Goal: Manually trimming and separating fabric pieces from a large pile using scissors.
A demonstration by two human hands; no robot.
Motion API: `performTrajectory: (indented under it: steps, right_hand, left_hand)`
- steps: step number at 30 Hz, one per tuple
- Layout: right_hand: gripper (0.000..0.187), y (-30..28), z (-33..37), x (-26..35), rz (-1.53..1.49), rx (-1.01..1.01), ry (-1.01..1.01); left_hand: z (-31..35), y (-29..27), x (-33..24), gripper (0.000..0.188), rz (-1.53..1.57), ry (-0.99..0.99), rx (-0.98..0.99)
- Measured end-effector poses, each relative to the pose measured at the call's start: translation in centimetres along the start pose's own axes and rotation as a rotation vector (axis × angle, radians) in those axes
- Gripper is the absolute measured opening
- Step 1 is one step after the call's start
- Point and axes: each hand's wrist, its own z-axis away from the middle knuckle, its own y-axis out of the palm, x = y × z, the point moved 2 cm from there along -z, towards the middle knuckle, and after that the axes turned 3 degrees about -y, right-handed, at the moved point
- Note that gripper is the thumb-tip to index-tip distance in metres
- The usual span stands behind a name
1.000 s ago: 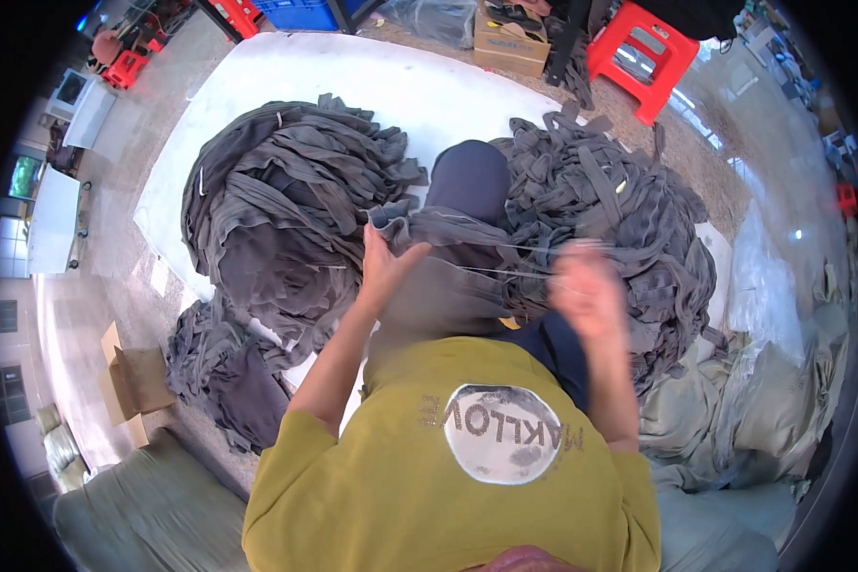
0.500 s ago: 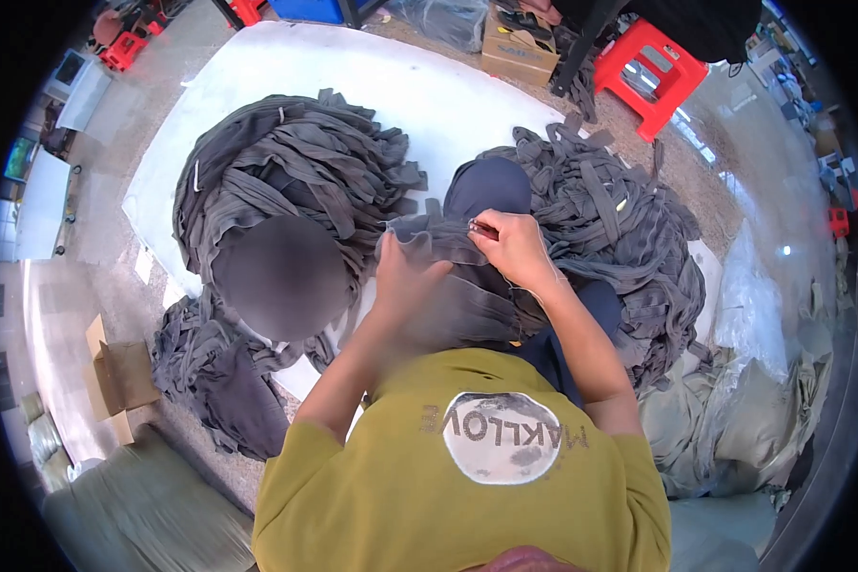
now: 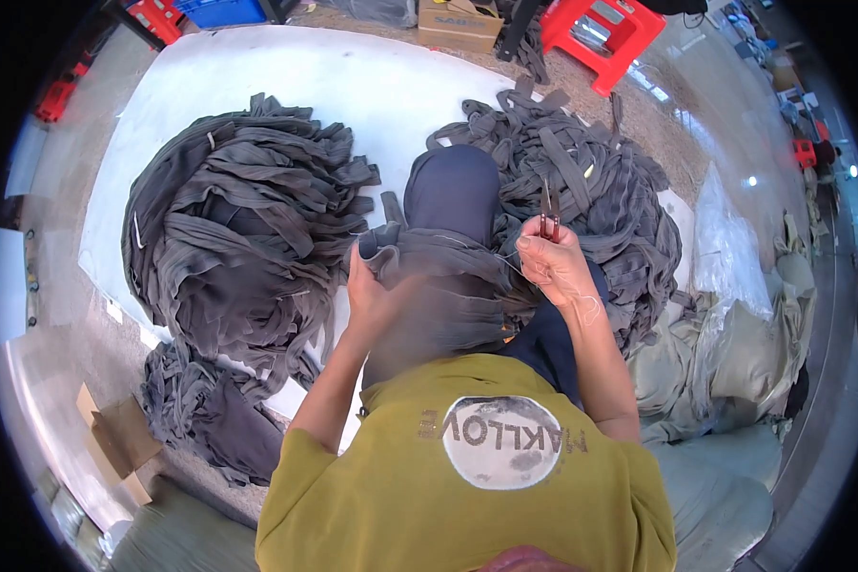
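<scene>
My left hand [image 3: 370, 294] grips the edge of a dark grey strip of cloth [image 3: 448, 259] that lies across my lap; a blur covers part of that hand. To the right, my right hand [image 3: 555, 265] is closed round small thread snips [image 3: 550, 212], their blades pointing up and away from me. A thin pale thread [image 3: 591, 309] loops over my right wrist, and more thread shows between that hand and the cloth. My dark-trousered knee [image 3: 453, 191] rises just beyond the cloth.
Large heaps of grey cloth strips lie left [image 3: 248, 210] and right [image 3: 610, 200] on a white sheet [image 3: 286, 67]. A smaller dark pile [image 3: 210, 410] and an open cardboard box [image 3: 119, 439] are at the near left. A red stool [image 3: 605, 38] stands far right, clear plastic [image 3: 729, 248] below it.
My right hand has drawn away from the cloth to the right, and the snips now point upward. My left hand still grips the cloth. The whole view has shifted somewhat.
</scene>
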Motion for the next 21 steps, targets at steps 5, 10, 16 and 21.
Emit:
performTrajectory:
  steps: [5, 10, 16, 21]
  right_hand:
    - [0.011, 2.5, -1.2, -1.5, 0.801, -0.075, -0.277]
    - [0.009, 3.2, -2.5, -2.9, 0.929, -0.216, -0.491]
    - [0.027, -11.5, 5.5, 3.6, -0.634, -0.373, -0.300]
    - [0.010, -29.2, 33.3, 9.8, -0.110, -0.998, -0.708]
  left_hand:
    - [-0.4, 0.3, -0.8, 0.061, -0.063, 0.114, -0.009]
    - [-0.6, -0.2, -1.5, 0.045, -0.152, 0.296, 0.035]
    - [-5.7, -5.7, -3.9, 0.042, -0.587, 0.520, -0.065]
    - [-13.4, -27.2, -8.9, 0.041, -0.937, 0.551, -0.683]
